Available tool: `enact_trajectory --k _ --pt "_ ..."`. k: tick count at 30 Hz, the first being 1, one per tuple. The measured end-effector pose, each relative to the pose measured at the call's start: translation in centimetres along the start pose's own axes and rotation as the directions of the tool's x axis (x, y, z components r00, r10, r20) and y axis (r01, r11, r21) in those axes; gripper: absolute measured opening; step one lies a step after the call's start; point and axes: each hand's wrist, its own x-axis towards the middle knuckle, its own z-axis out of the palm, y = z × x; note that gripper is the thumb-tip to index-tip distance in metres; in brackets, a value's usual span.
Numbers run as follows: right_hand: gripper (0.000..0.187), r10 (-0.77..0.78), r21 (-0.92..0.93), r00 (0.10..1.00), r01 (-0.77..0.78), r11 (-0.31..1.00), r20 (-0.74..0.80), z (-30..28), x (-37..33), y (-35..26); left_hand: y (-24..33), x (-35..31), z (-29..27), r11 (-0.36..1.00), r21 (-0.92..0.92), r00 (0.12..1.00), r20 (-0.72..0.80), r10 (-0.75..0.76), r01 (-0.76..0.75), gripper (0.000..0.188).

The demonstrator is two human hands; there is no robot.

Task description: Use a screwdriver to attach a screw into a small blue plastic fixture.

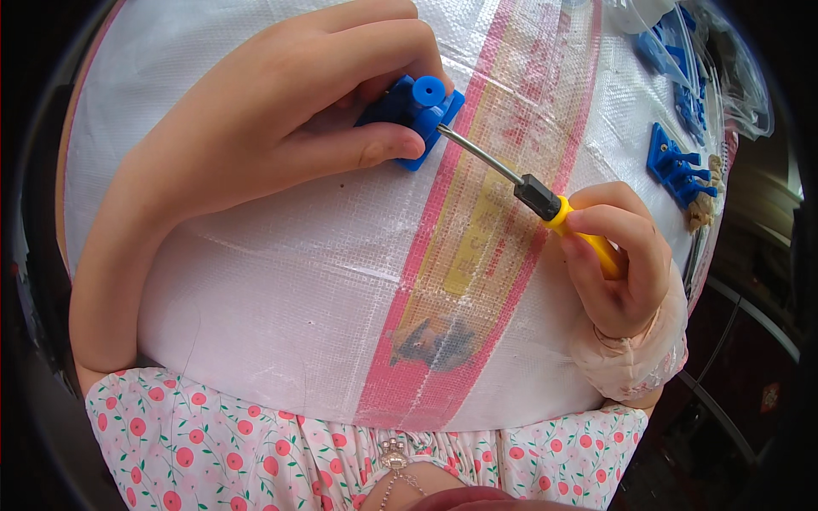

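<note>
At the far left, the left hand [285, 115] pinches a blue plastic part [419, 109] between its thumb, on the near side, and its bent fingers; the part sits at the fingertips, over the white woven sheet [281, 289]. To the right, the screwdriver [537, 198] slants far and left, its tip at the part's right side, just beyond the thumb. The right hand [626, 272] closes thumb and fingers round its yellow handle. Far right lie another blue piece [677, 168] and clear plastic bags [740, 89].
</note>
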Motion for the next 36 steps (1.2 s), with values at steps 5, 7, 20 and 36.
enact_trajectory --k 5,7,20,36 --pt "0.034 -0.016 -0.045 1.0 0.015 0.999 -0.016 0.2 -0.1 0.0 0.2 0.2 -0.2 1.0 -0.018 1.0 0.001 -0.009 0.009 0.033" --pt "0.034 -0.02 -0.053 1.0 0.019 0.998 -0.019 0.2 -0.1 0.0 0.3 0.3 -0.3 1.0 -0.014 1.0 0.006 -0.01 0.011 0.034" --pt "0.029 0.141 -0.011 0.986 -0.142 0.99 -0.085 0.0 -0.5 -0.1 0.2 0.2 0.0 0.998 -0.057 1.0 -0.001 -0.025 0.025 0.034" --pt "0.035 0.222 0.035 0.975 -0.222 0.974 0.009 -0.9 0.0 -0.1 1.3 1.3 -1.7 0.977 -0.004 0.941 0.268 -0.206 0.215 0.031"
